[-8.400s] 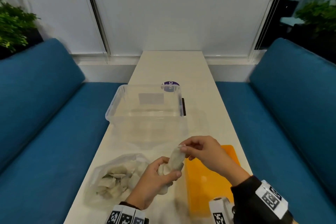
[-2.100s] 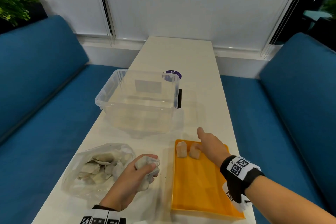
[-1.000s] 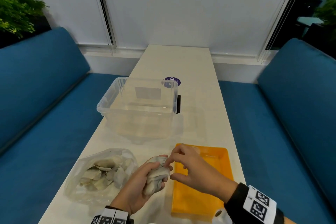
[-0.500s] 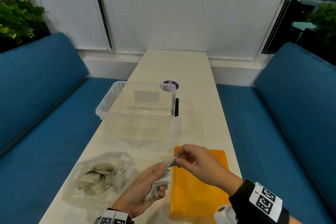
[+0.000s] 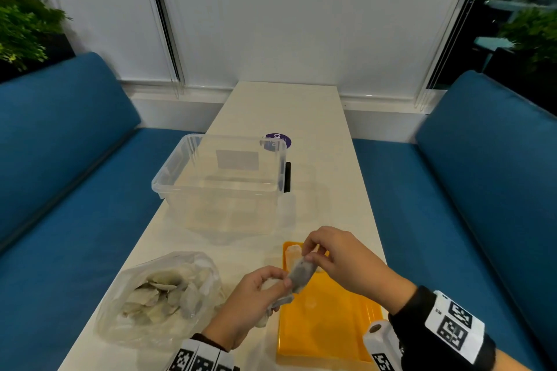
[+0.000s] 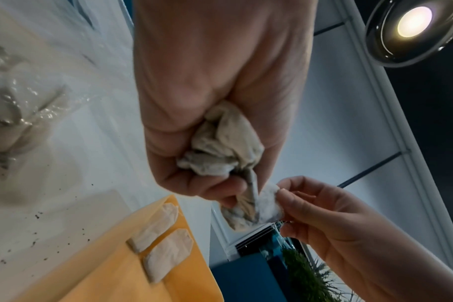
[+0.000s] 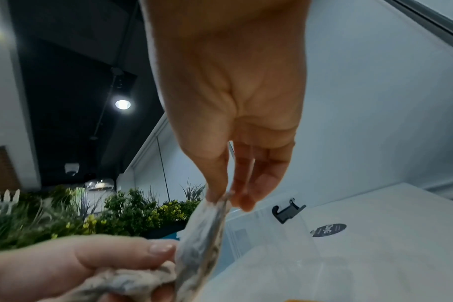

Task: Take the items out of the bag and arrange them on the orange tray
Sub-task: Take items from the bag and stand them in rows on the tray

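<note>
The items are small pale sachets, soft and limp like filled paper or cloth packets, though the views are too blurred to say what they are made of; they look very light, crumple easily, and would probably tear or spill if pulled hard, so the sensible hold is a light pinch at a corner or along the flat top edge, with the rest left hanging.

The left hand (image 5: pixel 251 300) is clenched round a bunched clump of sachets (image 6: pixel 221 143), its fingers curled tight over them, held above the worktop (image 5: pixel 289 117) between the bag and the tray; the right hand (image 5: pixel 340 262) pinches one sachet (image 5: pixel 300 275) by its upper end between thumb and fingertips (image 7: pixel 242 201), the other fingers loose and half extended; the lower end of that sachet is against the clump in the left hand, so it is judged to be mid-separation and not yet free.

The clear plastic bag (image 5: pixel 156 298) lies on the near left of the worktop with many sachets inside; the orange tray (image 5: pixel 325 328) sits near right, and two sachets (image 6: pixel 164 239) lie side by side, close together, at its far left corner; most of the tray is bare, so the task seems early on.

A clear plastic box (image 5: pixel 223 181) stands farther off, at the middle of the worktop.
</note>
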`<state>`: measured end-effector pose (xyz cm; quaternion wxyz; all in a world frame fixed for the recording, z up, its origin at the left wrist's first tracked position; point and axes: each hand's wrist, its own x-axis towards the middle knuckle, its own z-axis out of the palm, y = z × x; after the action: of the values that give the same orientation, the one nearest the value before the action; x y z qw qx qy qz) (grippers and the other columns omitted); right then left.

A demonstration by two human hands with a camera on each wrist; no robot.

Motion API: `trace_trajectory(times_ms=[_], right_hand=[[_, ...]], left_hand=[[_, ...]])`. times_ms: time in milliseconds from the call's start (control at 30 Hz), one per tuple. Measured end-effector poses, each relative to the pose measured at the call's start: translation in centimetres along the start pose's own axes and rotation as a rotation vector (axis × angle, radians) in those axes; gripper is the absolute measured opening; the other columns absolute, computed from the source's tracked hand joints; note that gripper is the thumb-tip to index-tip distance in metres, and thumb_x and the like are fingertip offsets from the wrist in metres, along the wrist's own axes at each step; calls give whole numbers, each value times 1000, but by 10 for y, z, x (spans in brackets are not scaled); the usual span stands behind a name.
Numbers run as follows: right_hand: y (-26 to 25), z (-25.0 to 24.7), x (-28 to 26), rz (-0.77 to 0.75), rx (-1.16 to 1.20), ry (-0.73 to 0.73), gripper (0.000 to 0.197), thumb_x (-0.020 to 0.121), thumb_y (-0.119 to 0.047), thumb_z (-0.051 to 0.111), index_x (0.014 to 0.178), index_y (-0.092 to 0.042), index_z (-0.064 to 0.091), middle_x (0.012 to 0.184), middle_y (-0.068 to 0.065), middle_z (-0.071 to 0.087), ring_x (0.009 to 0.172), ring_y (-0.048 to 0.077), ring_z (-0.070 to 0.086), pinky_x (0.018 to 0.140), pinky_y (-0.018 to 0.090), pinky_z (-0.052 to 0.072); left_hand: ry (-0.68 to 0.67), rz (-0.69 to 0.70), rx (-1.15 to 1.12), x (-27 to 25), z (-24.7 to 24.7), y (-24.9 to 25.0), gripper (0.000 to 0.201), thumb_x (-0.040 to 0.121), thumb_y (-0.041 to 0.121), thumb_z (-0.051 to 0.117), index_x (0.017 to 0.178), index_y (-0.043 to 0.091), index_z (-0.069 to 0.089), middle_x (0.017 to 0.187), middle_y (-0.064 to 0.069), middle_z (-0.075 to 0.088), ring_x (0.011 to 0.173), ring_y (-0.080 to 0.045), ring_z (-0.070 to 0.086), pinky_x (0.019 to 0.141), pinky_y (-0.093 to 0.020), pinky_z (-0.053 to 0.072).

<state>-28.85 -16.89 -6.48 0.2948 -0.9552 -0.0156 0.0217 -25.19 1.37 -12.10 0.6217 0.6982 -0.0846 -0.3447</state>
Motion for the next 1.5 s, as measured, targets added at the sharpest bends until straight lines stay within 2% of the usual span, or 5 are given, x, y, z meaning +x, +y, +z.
trace_trajectory(times_ms=[667, 800, 967, 1167, 1500], right_hand=[[63, 0, 11, 189, -14, -16, 16, 91, -21, 58, 104, -20, 67, 92, -9, 58, 77, 2, 49, 62, 7, 37], [83, 5, 14, 227, -133, -105, 16, 92, -19, 55, 102, -15, 66, 102, 2, 66, 88, 12, 57, 76, 16, 45], [97, 8, 22, 260, -188, -194, 16, 92, -16, 53, 102, -14, 65, 104, 5, 66, 93, 19, 59, 82, 29, 50], [105, 13, 37, 244, -173, -203, 4, 89, -17, 58, 92, -17, 61, 91, 2, 61, 83, 16, 55, 61, 15, 35], [109, 26, 50, 165, -375, -148, 19, 94, -18, 48, 103, -15, 64, 104, 5, 59, 92, 19, 55, 70, 20, 35]], left_hand=[[-33, -85, -131, -2, -16, -4, 25, 92, 12, 54, 113, 23, 58, 108, -10, 53, 75, -17, 56, 58, -21, 49], [-8, -108, -157, -2, -23, -12, 24, 90, 14, 56, 111, 24, 61, 120, -16, 51, 78, -20, 57, 63, -24, 51], [-16, -143, -188, 0, -23, -14, 22, 90, 11, 56, 109, 20, 62, 116, -17, 53, 76, -19, 55, 61, -25, 50], [-11, -177, -187, 0, -23, -13, 21, 91, 9, 54, 109, 18, 62, 110, -14, 54, 74, -18, 55, 59, -22, 50], [-24, -157, -210, 0, -24, -14, 23, 91, 5, 51, 111, 15, 61, 100, -12, 57, 74, -19, 56, 61, -23, 51]])
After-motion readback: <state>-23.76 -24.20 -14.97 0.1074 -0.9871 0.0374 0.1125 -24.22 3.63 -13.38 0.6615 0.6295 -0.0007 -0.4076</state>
